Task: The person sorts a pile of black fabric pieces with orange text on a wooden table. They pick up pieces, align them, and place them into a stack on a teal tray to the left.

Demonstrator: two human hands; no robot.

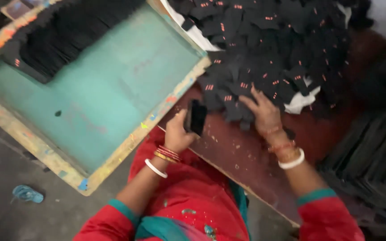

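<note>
Left hand [176, 134]: raised above the near edge of the dark red counter [251, 160], fingers closed around a small stack of black pieces [196, 117]; the stack stands nearly upright, its long axis running away from the person.
Right hand [264, 115]: palm down on the near edge of the heap of black pieces [269, 49], fingers [248, 101] spread and slack, touching the top pieces; nothing is pinched between them that I can see.
Deciding relation: the heap lies directly under and just beyond the right fingertips, spreading away and to the right; the right hand is much the nearer of the two to it.
Hand to hand: the held stack sits just left of the right hand, near but apart from it.
Heap pieces: black with short orange marks, lying at every angle, so no shared long axis; white cloth [301, 101] shows beneath the edge.
Off to the left: a green-topped board [108, 89] with a fanned row of black pieces [63, 35] at its far corner.
</note>
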